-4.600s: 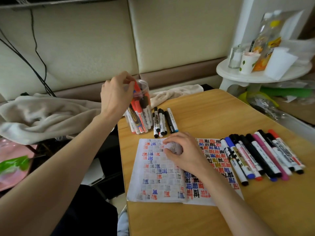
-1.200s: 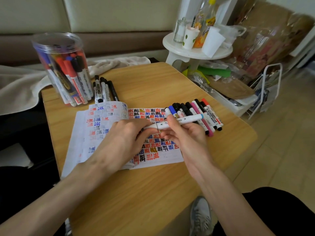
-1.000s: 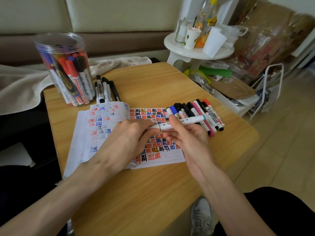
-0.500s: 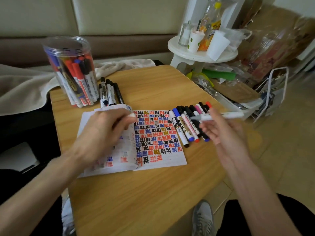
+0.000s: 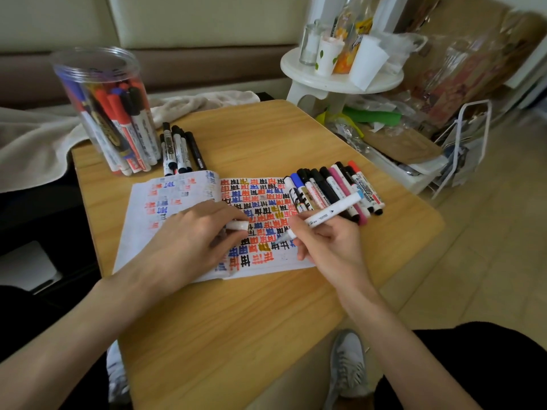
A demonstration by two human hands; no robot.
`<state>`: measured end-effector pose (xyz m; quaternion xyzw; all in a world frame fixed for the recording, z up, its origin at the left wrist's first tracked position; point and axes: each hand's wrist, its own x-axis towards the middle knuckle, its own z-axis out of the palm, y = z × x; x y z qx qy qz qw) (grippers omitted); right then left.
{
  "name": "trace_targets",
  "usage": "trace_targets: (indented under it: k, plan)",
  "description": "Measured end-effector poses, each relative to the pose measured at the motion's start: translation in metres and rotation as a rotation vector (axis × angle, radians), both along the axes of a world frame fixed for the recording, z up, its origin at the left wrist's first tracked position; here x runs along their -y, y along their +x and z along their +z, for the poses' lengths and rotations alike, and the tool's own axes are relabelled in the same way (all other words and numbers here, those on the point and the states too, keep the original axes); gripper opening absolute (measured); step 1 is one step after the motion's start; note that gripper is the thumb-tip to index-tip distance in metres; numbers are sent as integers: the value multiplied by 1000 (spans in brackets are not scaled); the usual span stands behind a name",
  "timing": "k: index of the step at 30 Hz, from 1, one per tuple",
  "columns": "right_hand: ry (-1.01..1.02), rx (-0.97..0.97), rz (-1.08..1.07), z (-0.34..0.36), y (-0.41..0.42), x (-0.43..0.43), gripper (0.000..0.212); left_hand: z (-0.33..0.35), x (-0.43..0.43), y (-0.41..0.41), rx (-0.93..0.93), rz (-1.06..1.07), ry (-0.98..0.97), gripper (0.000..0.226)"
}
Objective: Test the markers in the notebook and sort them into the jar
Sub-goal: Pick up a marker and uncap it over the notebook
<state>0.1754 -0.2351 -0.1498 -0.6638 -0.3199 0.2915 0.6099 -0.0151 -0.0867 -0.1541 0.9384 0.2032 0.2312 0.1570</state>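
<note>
While the left hand [image 5: 189,238] lies knuckles-up on the open notebook [image 5: 183,190], pinching a white cap [image 5: 237,225], the right hand [image 5: 328,247] grips an uncapped white marker [image 5: 325,216] pen-fashion, tip slanted down at the right page. The clear jar [image 5: 103,110] stands beyond the notebook's left page.

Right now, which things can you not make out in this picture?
Head view only:
- Marker in the right hand: the tip is too small to tell whether it touches the notebook.
- Cap: mostly hidden inside the left hand.
- Notebook: both hands cover part of the pages.
- Jar: the markers inside overlap, so their count is unclear.
</note>
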Motion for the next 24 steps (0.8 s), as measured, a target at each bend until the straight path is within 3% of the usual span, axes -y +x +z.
trace_targets:
  k: [5,24]
  plan:
    - [20,70,-5,-11,-2,5,28,-1,3,-2,-9,-12,47,37]
    - [19,191,20,-18,-2,3,23,-3,4,0,11,-59,54,30]
